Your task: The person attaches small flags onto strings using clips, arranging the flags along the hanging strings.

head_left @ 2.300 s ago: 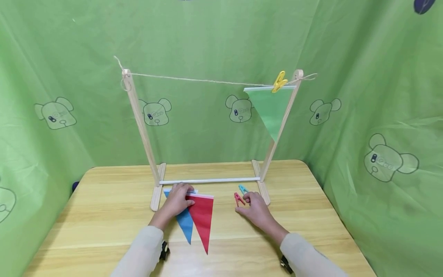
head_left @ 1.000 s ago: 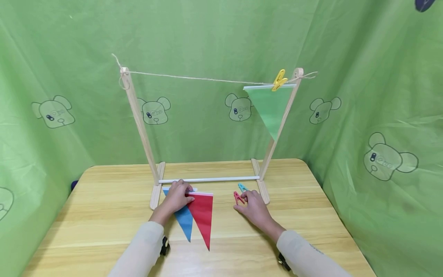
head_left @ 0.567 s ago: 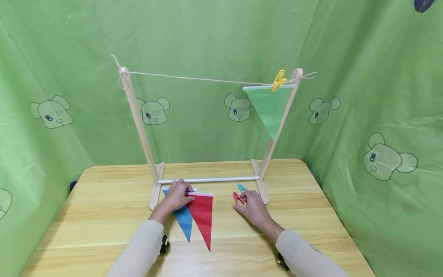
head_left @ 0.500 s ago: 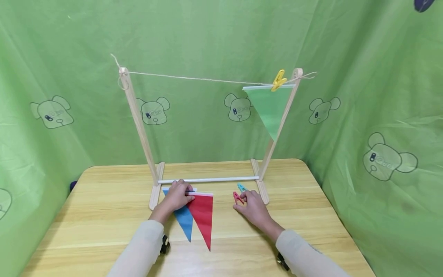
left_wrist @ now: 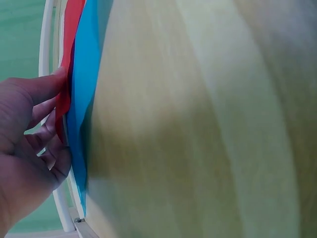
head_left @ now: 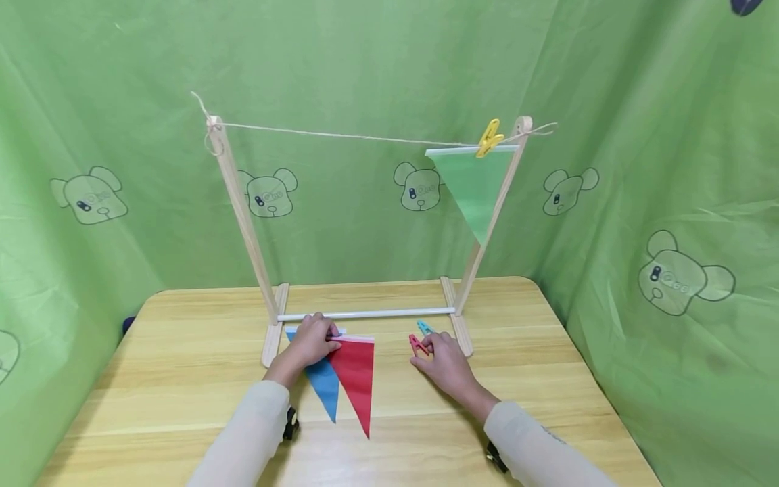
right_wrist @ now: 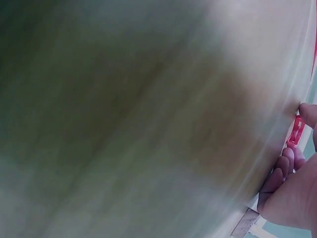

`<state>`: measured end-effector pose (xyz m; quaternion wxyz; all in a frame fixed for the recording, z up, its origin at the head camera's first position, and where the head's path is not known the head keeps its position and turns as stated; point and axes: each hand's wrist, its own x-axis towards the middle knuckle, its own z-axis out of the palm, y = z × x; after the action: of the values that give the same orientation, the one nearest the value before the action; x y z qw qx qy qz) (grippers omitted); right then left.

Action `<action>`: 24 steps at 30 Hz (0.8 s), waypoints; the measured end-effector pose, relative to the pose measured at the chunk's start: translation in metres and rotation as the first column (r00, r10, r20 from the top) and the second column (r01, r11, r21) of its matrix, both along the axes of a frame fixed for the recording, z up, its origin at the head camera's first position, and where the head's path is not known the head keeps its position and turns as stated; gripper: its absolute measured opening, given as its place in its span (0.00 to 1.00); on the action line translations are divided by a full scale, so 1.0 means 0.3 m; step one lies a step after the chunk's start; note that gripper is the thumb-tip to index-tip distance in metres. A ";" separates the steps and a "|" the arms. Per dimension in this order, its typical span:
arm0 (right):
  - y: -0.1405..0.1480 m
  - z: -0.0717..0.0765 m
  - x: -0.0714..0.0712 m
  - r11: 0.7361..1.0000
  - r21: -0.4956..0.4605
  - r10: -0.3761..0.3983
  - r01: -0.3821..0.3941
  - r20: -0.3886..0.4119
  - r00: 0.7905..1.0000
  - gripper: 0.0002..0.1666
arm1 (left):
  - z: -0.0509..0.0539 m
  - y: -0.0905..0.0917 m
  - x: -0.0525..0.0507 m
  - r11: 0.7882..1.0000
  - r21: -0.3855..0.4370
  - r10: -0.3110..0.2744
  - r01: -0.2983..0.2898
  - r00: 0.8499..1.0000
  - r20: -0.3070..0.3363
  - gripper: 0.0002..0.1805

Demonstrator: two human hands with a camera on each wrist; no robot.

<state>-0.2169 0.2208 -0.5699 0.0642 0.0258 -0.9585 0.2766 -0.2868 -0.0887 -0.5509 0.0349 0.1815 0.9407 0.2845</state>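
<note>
My left hand (head_left: 313, 339) pinches the white top edge of a red triangular pennant (head_left: 358, 379). In the left wrist view its thumb presses the red cloth (left_wrist: 73, 29), with the other fingers behind. Partly under the red one lies a blue pennant (head_left: 325, 389), its upper part covered by the hand. My right hand (head_left: 449, 365) holds a red clothespin (head_left: 417, 345) at table level, between thumb and forefinger. The right wrist view has the red clothespin (right_wrist: 296, 131) at its right edge, between thumb and fingertips. Just behind lies a light-blue clothespin (head_left: 424, 327), partly hidden by the right hand.
A wooden stand with a left post (head_left: 243, 216) and a right post (head_left: 496, 210) carries a string (head_left: 341, 135). A green pennant (head_left: 475, 186) hangs at its right end from a yellow clothespin (head_left: 489, 138). A white rod (head_left: 377, 313) joins the feet on the wooden table (head_left: 182, 379).
</note>
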 end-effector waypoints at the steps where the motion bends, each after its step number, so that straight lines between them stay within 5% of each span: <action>1: 0.000 0.001 0.001 1.000 -0.002 0.001 -0.001 -0.002 1.000 0.24 | -0.002 0.000 -0.001 1.000 0.000 -0.002 0.002 1.000 -0.002 0.08; 17: 0.000 0.009 0.001 1.000 0.005 0.003 -0.003 0.004 1.000 0.22 | -0.008 0.016 0.008 0.999 0.014 -0.033 0.034 0.998 -0.060 0.11; 24: 0.004 0.011 0.004 1.000 -0.004 0.010 -0.010 0.004 1.000 0.21 | -0.013 0.018 0.009 0.995 0.095 -0.022 0.020 0.999 0.024 0.11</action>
<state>-0.2156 0.2220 -0.5666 0.0607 0.0300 -0.9580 0.2788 -0.2841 -0.0831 -0.5547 0.0410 0.1894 0.9237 0.3306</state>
